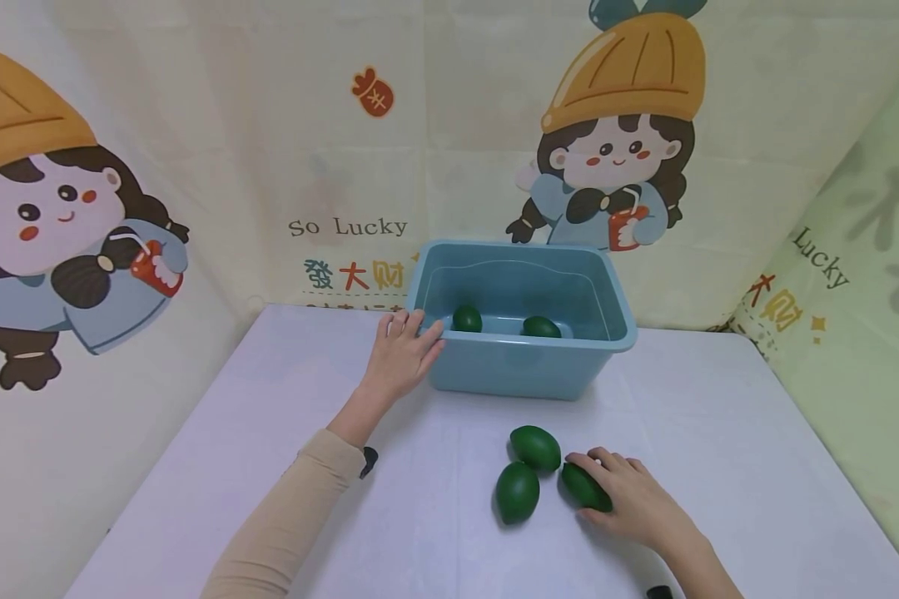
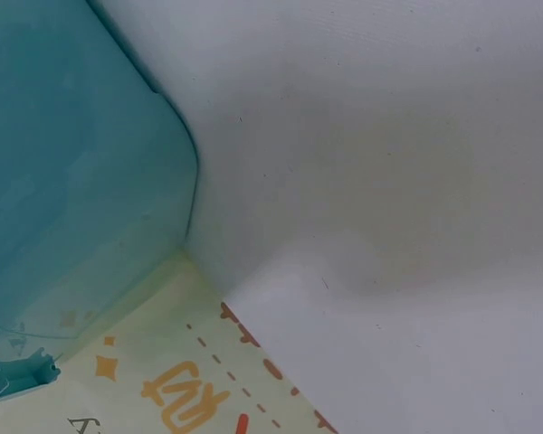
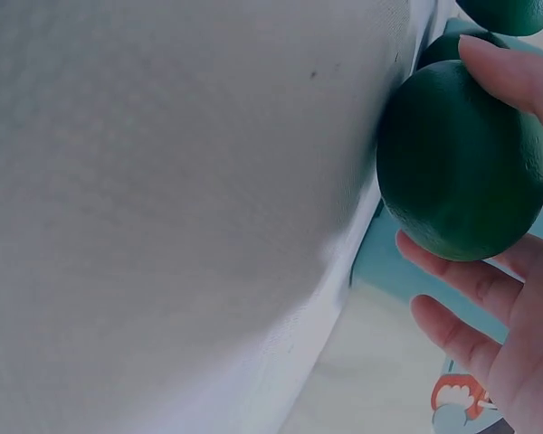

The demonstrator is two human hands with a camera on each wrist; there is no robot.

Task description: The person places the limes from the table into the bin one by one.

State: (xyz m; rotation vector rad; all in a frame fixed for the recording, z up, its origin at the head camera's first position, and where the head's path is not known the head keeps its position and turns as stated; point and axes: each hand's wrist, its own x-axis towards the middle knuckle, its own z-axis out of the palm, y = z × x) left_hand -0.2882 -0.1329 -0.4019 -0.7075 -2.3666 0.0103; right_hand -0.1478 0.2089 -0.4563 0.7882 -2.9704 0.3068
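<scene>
My right hand holds a dark green lime low at the table, with the thumb on one side and the fingers round the other. In the right wrist view the same lime shows large beside the thumb and fingertips. Just left of it lie two more limes, one farther back and one nearer. My left hand rests at the front left corner of a light blue plastic bin, fingers fairly straight at its rim. The left wrist view shows the bin's wall but not the hand.
Inside the bin sit two limes, one at the left and one near the middle. A white table bears everything. Behind the bin hangs a cream cloth printed with cartoon figures; similar cloth stands along both sides.
</scene>
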